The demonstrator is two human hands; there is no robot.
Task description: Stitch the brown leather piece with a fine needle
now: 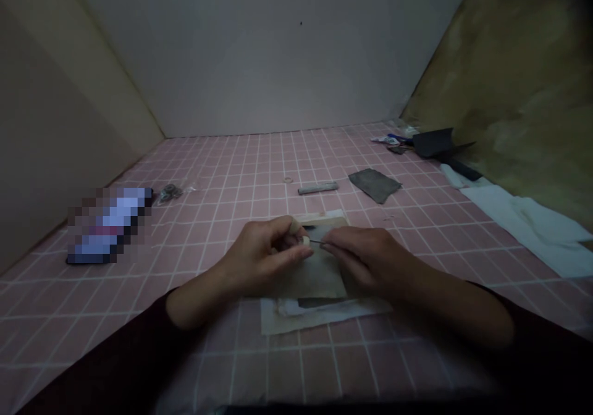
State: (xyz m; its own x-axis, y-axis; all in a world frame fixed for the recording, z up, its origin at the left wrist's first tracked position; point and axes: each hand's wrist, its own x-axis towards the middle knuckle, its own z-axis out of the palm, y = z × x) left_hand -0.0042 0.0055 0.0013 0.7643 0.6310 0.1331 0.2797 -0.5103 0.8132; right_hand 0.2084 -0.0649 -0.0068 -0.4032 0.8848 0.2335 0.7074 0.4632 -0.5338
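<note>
My left hand is closed, pinching a small pale ring between thumb and fingers. My right hand grips a thin metal rod, whose tip points left and meets the ring; whether it passes inside cannot be made out. A pale band wraps one finger of the left hand. Both hands hover over a greyish-beige sheet, which lies on white paper. Behind the left fingertips, part of a dark object shows on the sheet.
Beyond the hands lie another pale ring, a grey roll and a dark grey abrasive-looking sheet. A phone and a small clear bag are at left. White cloth or paper and dark folded sheets line the right.
</note>
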